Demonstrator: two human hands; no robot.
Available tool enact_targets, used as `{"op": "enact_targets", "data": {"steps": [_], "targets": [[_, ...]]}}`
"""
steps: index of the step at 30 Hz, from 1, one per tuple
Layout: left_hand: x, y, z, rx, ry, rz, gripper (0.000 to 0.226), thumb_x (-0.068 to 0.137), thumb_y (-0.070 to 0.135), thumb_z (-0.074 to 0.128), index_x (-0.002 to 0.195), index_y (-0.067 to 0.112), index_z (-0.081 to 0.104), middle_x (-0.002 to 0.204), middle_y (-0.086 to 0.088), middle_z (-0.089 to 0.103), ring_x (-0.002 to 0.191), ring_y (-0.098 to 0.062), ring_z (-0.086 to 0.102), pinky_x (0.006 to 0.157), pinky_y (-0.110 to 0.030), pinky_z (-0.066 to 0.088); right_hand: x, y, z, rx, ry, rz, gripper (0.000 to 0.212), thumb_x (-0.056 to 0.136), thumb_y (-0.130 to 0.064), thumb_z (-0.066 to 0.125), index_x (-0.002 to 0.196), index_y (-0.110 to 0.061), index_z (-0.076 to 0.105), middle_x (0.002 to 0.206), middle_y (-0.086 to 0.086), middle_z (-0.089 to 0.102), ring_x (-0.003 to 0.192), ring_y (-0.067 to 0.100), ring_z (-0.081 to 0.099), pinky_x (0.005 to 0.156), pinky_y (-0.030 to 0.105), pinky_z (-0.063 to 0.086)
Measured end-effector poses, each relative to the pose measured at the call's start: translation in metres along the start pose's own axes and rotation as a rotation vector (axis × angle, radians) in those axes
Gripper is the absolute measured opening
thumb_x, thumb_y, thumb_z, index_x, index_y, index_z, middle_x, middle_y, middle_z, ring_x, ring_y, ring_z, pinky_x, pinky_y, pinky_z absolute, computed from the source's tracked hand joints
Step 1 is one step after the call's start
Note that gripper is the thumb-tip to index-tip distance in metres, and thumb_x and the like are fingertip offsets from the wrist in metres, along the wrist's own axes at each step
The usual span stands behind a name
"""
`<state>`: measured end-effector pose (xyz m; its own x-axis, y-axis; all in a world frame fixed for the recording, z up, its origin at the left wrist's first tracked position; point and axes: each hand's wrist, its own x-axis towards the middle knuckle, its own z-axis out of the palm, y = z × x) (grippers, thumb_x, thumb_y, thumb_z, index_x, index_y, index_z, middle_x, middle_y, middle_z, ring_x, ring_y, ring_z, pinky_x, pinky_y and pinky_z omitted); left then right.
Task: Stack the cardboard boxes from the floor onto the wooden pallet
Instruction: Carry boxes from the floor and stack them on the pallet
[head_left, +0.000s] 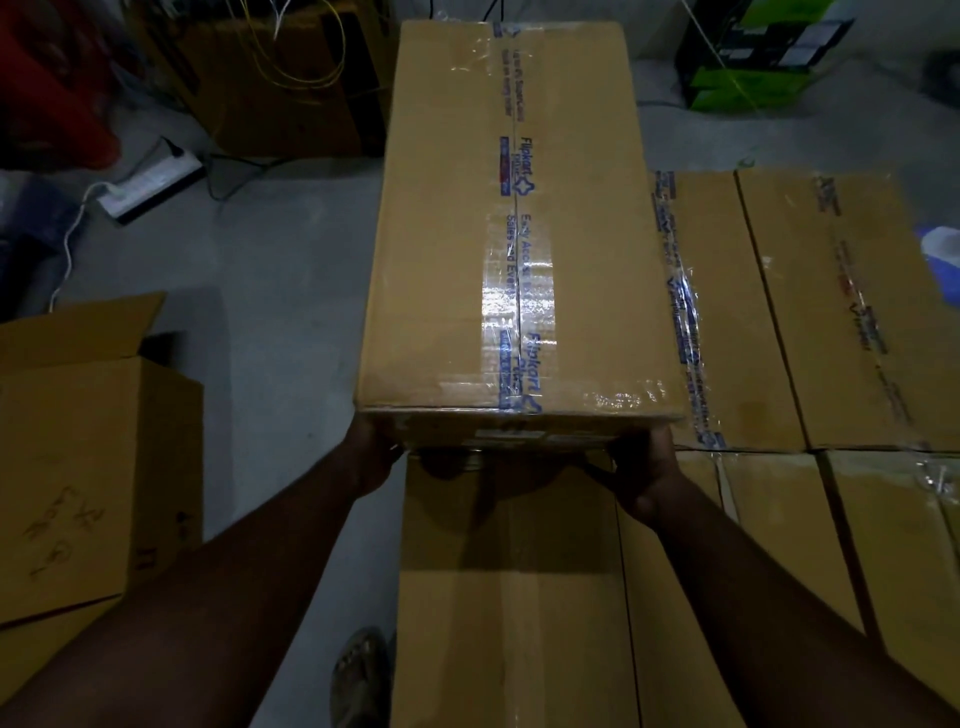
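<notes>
A long brown cardboard box (447, 234), sealed with clear and blue-printed tape, is held in the air in front of me, its length running away from me. My left hand (371, 452) grips its near-left lower corner and my right hand (647, 467) grips its near-right lower corner. Below it lies a layer of similar taped boxes: one directly under my arms (511, 597) and several to the right (779, 312). The pallet itself is hidden under them.
An open-flapped cardboard box (78, 457) stands at the left on the grey concrete floor (270, 291). A white power strip (150, 182) with cables lies at the back left. A green and black box (753, 57) sits at the back right. A sandalled foot (361, 675) shows at the bottom.
</notes>
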<state>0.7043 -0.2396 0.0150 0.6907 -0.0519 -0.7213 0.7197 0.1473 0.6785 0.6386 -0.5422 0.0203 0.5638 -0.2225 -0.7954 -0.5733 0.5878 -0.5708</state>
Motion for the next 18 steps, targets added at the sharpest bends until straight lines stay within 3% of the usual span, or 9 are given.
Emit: {"op": "enact_targets", "data": {"steps": [3,6,7,9,11,14,18], "targets": [[-0.001,0.000,0.000,0.007,0.012,0.001,0.032,0.107,0.041,0.036,0.119,0.026,0.061,0.113,-0.001,0.067,0.102,-0.019,0.061,0.085,-0.032,0.049,0.001,0.001,-0.002,-0.014,-0.009,-0.003,0.050,0.101,-0.052,0.039,0.135,-0.024,0.063,0.137,0.007,0.066,0.130,0.027,0.055,0.107,0.049,0.045],[-0.006,0.005,0.003,0.029,0.000,0.033,0.027,0.107,0.034,0.039,0.107,0.024,0.064,0.100,0.001,0.070,0.095,-0.019,0.061,0.079,-0.031,0.049,-0.004,0.004,-0.004,-0.022,-0.055,-0.005,0.051,0.099,-0.058,0.041,0.134,-0.029,0.064,0.135,0.002,0.067,0.132,0.024,0.053,0.114,0.046,0.036],[-0.011,0.007,0.005,0.039,0.017,0.048,0.027,0.108,0.034,0.039,0.110,0.024,0.064,0.102,0.004,0.069,0.097,-0.017,0.060,0.083,-0.031,0.050,-0.011,0.005,-0.003,-0.022,-0.067,-0.021,0.048,0.099,-0.058,0.039,0.130,-0.031,0.064,0.133,-0.001,0.068,0.130,0.022,0.054,0.113,0.045,0.035],[-0.026,0.010,0.008,0.047,0.121,0.036,0.037,0.107,0.041,0.037,0.131,0.021,0.057,0.119,0.006,0.061,0.114,-0.014,0.053,0.108,-0.037,0.041,-0.031,0.007,-0.002,-0.060,-0.041,-0.085,0.043,0.102,-0.055,0.036,0.125,-0.032,0.064,0.125,-0.009,0.068,0.121,0.014,0.055,0.104,0.045,0.037],[-0.055,0.008,0.005,0.128,0.203,0.047,0.048,0.107,0.048,0.036,0.144,0.020,0.050,0.129,0.005,0.054,0.124,-0.014,0.048,0.118,-0.042,0.032,-0.065,0.010,-0.001,-0.172,0.111,-0.180,0.035,0.105,-0.053,0.037,0.125,-0.036,0.059,0.123,-0.012,0.065,0.112,0.010,0.055,0.101,0.045,0.042],[-0.128,-0.008,-0.006,0.391,0.201,0.107,0.045,0.105,0.042,0.048,0.143,0.018,0.053,0.138,0.002,0.058,0.125,-0.017,0.055,0.114,-0.042,0.041,-0.125,0.020,-0.013,-0.410,0.259,-0.331,0.026,0.103,-0.045,0.051,0.121,-0.034,0.065,0.121,-0.007,0.067,0.116,0.019,0.061,0.102,0.050,0.050],[-0.265,-0.024,-0.003,0.564,0.184,0.262,0.029,0.102,0.018,0.059,0.130,0.012,0.067,0.123,0.000,0.067,0.111,-0.011,0.062,0.099,-0.025,0.048,-0.227,0.023,-0.027,-0.433,0.084,-0.401,0.020,0.099,-0.028,0.065,0.117,-0.028,0.072,0.115,-0.006,0.073,0.110,0.016,0.068,0.096,0.046,0.058]]}}
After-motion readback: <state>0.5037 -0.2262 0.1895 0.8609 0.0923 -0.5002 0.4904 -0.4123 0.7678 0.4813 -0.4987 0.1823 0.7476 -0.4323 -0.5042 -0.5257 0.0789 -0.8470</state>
